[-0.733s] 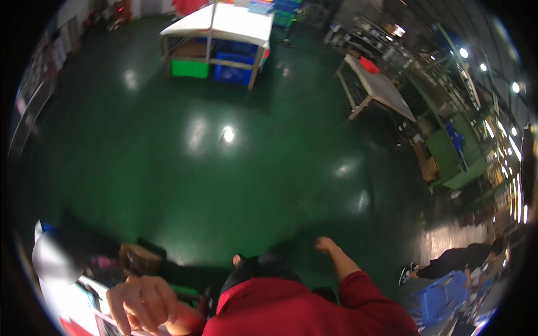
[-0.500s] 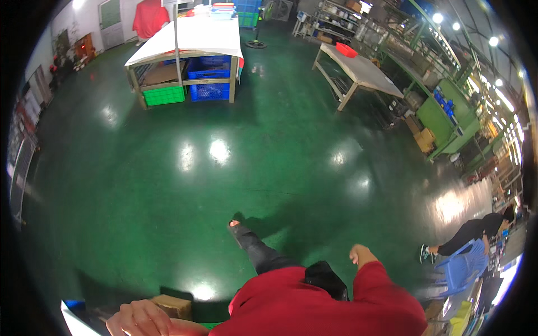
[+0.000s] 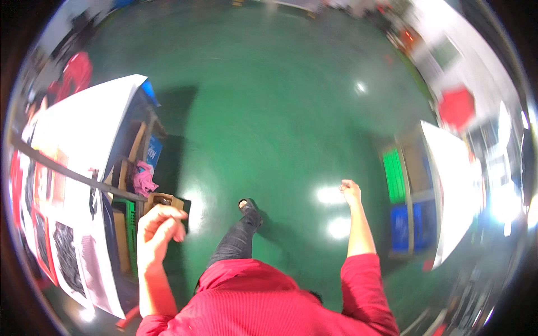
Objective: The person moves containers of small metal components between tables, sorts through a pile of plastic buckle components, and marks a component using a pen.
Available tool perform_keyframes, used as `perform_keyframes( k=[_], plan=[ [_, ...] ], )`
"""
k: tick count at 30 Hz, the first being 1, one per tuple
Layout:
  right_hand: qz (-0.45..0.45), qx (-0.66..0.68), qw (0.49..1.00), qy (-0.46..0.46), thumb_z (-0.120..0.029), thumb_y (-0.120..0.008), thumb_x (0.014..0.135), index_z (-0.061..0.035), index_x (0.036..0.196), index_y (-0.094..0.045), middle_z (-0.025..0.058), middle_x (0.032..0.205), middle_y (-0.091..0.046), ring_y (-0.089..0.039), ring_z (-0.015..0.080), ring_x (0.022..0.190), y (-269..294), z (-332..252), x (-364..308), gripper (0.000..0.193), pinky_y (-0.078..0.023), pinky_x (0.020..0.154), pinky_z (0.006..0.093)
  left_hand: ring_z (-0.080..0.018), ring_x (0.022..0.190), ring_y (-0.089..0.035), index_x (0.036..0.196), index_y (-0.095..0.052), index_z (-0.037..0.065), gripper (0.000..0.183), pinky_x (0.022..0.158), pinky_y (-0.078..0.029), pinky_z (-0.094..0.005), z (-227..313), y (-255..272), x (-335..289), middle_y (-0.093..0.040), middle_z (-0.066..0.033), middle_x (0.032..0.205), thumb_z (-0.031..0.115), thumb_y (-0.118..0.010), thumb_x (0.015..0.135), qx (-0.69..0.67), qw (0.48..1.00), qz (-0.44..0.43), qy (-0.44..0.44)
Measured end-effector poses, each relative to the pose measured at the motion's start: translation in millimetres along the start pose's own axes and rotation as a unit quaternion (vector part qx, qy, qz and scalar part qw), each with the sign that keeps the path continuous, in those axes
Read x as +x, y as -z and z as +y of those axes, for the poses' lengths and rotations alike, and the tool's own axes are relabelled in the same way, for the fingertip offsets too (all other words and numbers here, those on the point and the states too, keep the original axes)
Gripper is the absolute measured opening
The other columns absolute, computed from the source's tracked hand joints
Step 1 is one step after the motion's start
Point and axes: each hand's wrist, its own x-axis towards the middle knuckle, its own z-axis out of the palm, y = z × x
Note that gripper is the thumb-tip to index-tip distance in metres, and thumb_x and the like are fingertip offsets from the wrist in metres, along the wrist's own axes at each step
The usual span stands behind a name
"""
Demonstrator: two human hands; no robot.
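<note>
I am walking over a shiny green floor (image 3: 269, 112), one dark-trousered leg and black shoe (image 3: 245, 208) stepping forward. My left hand (image 3: 158, 227) is raised near my chest with its fingers curled in, and nothing shows in it. My right hand (image 3: 349, 191) swings out at arm's length, closed into a loose fist and holding nothing. Both arms come out of red sleeves. The left hand hangs beside a white-topped work table (image 3: 84, 129) on my left.
The white table carries flat dark and red printed pieces (image 3: 67, 246); a pink cloth (image 3: 144, 180) and a cardboard box (image 3: 162, 200) sit beneath it. Another white table (image 3: 457, 185) with green and blue crates (image 3: 399, 224) stands at right. A red blurred shape (image 3: 458, 106) lies beyond.
The view has swung round quickly: the far tables are gone and a white table now lies close on my left. My left hand has risen, my right arm has swung outward.
</note>
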Motion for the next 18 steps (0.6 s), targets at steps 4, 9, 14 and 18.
perform_keyframes(
  k=[4, 9, 14, 18],
  plan=[
    [-0.229, 0.113, 0.966, 0.023, -0.005, -0.052, 0.078, -0.0043, 0.105, -0.052, 0.0083, 0.088, -0.061, -0.059, 0.0166, 0.079, -158.7, -169.8, 80.7, 0.028, -0.048, 0.067, 0.0284, -0.0030, 0.051, -0.037, 0.091, -0.057, 0.003, 0.015, 0.047, -0.028, -0.0157, -27.3, 80.0, 90.2, -0.046, 0.0025, 0.060, 0.008, -0.045, 0.084, 0.144, 0.939, 0.312, 0.001],
    [-0.478, -0.116, 0.871, 0.001, -0.017, -0.059, 0.076, -0.0079, 0.108, -0.053, 0.0067, 0.095, -0.060, -0.058, 0.0149, 0.076, -228.1, -158.3, 191.6, 0.033, -0.047, 0.062, 0.0267, -0.0237, 0.081, -0.058, 0.099, -0.055, 0.006, 0.025, 0.070, -0.046, -0.0324, 30.0, 21.2, 284.0, -0.058, -0.0123, 0.089, 0.007, -0.045, 0.075, 0.355, 0.927, 0.076, -0.091],
    [-0.502, -0.237, 0.789, -0.263, -0.017, -0.052, 0.077, -0.0027, 0.092, -0.054, 0.0128, 0.080, -0.060, -0.059, 0.0251, 0.067, -220.4, -129.4, 324.8, 0.020, -0.049, 0.055, 0.0406, -0.0284, 0.080, -0.057, 0.105, -0.049, 0.006, 0.027, 0.069, -0.046, -0.0360, 39.8, 39.3, 406.7, -0.058, -0.0137, 0.085, 0.013, -0.047, 0.079, 0.378, 0.915, -0.013, -0.142],
    [-0.382, -0.257, 0.857, -0.232, -0.015, -0.051, 0.074, -0.0025, 0.081, -0.056, 0.0143, 0.072, -0.059, -0.059, 0.0267, 0.062, -279.6, -221.5, 500.5, 0.015, -0.050, 0.054, 0.0437, -0.0300, 0.081, -0.057, 0.102, -0.050, 0.005, 0.024, 0.070, -0.047, -0.0383, 0.9, 108.5, 499.4, -0.058, -0.0148, 0.088, 0.014, -0.047, 0.080, 0.459, 0.867, 0.188, -0.033]
  ],
)
